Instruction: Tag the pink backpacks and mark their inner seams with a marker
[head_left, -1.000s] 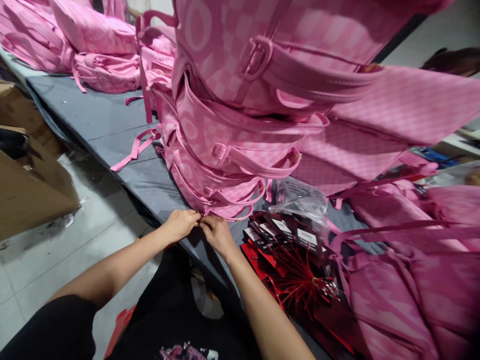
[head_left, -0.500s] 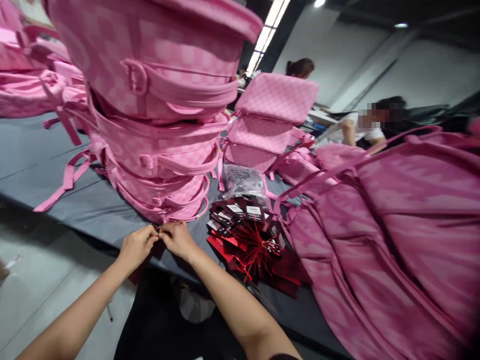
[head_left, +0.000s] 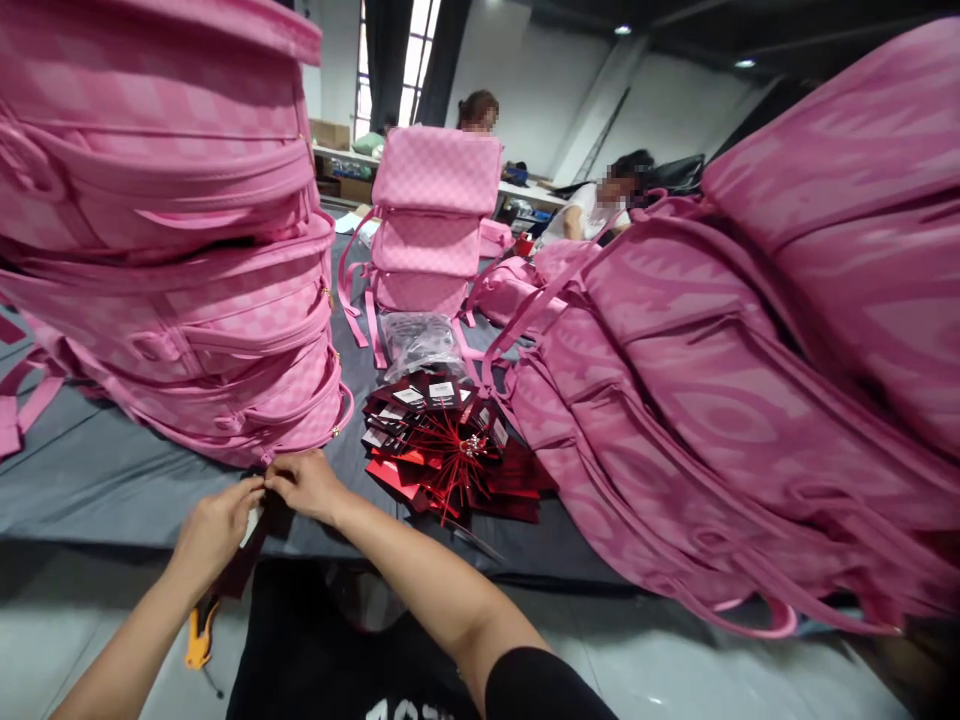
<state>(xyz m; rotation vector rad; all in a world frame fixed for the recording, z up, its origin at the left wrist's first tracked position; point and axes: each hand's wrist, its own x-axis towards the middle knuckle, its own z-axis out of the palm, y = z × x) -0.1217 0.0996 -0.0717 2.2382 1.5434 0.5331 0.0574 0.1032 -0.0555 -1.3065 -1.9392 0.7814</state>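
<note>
At the table's front edge, below the left stack of pink checkered backpacks (head_left: pixel 225 290), my two hands meet with fingertips pinched together. My left hand (head_left: pixel 217 525) is closed beside a dark red tag (head_left: pixel 244 570) that hangs down under it, a white patch showing near the fingers. My right hand (head_left: pixel 306 485) is closed at the bottom bag's lower edge; the small thing between its fingertips is too small to make out. A fan of dark and red tags (head_left: pixel 442 440) with red strings lies right of my hands.
Large pink patterned backpacks (head_left: pixel 697 400) lean along the right side. Behind the tags are a clear plastic bag (head_left: pixel 421 342) and a pink checkered stack (head_left: pixel 435 230). A yellow-handled tool (head_left: pixel 199 635) shows below my left forearm. Two people are at the back.
The view has swung right and levelled, so the stacks and my hands appear further left. The hanging tag and yellow-handled tool now show more clearly. Both hands remain pinched together.
</note>
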